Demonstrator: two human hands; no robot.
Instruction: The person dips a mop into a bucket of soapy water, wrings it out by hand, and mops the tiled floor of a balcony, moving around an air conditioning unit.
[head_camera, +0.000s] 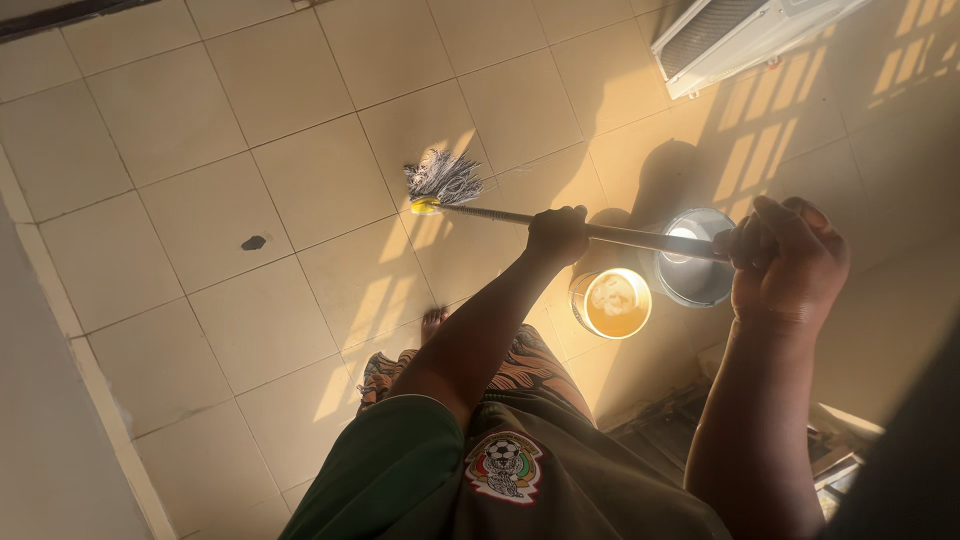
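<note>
A long thin metal mop handle (600, 232) runs almost level across the middle of the frame, ending left of centre in a yellow collar and a bundle of grey-white string mop strands (443, 178) that lies on the pale square floor tiles (230, 230). The left hand (557, 234), in the centre of the frame, has its fingers wrapped fully round the handle partway along. The right hand (790, 262), at the right, closes its fingers round the handle's upper end, knuckles toward the camera.

Just below the handle, between the two hands, stands a round bucket of cloudy brownish water (611, 302), lit gold by sunlight. Touching it on the right is a shiny silver metal bucket (695, 262), partly behind the handle. A small dark mark (254, 242) sits on a tile at the left. A white slatted appliance casing (740, 35) occupies the upper right corner. A bare foot (433, 322) shows below centre, above patterned cloth and a dark green shirt with a round badge (504, 465).
</note>
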